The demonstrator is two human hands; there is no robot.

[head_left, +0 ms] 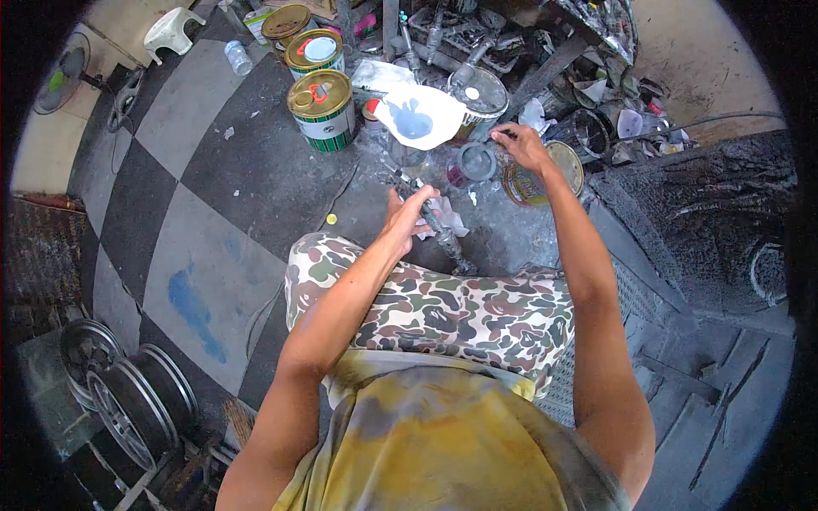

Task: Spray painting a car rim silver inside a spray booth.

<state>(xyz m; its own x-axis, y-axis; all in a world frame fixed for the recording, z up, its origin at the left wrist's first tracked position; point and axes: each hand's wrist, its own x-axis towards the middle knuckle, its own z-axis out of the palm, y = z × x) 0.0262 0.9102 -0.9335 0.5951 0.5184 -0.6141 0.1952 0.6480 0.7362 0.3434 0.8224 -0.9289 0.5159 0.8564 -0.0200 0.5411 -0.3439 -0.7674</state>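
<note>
1. Evidently the left hand point(409, 220) is closed around a long, paint-spattered grey metal tool point(448, 243), which slants through its grip, one end beyond the fingers and the other on the lap side of the hand. This grip probably steadies it.
2. Bunched beneath the left fingers is a crumpled white cloth or paper point(452, 220), perhaps there for wiping or to keep paint off the skin.
3. Ahead and to the right of that hand, the right hand point(526, 149) has its fingers bent and drawn together; whether they pinch something thin, I cannot tell.
4. Just left of and below the right fingertips stands a reddish see-through cup point(457, 174) of grey liquid, upright and likely set there for easy reach.
5. Under the right wrist sits a yellow-labelled round metal tin point(518, 185), close by, perhaps for the same reason.
6. Beyond the left hand lies a white sheet with a blue-grey paint puddle point(439, 102); farther left stands a gold-lidded green-and-white can point(320, 119), apparently parked aside.
</note>
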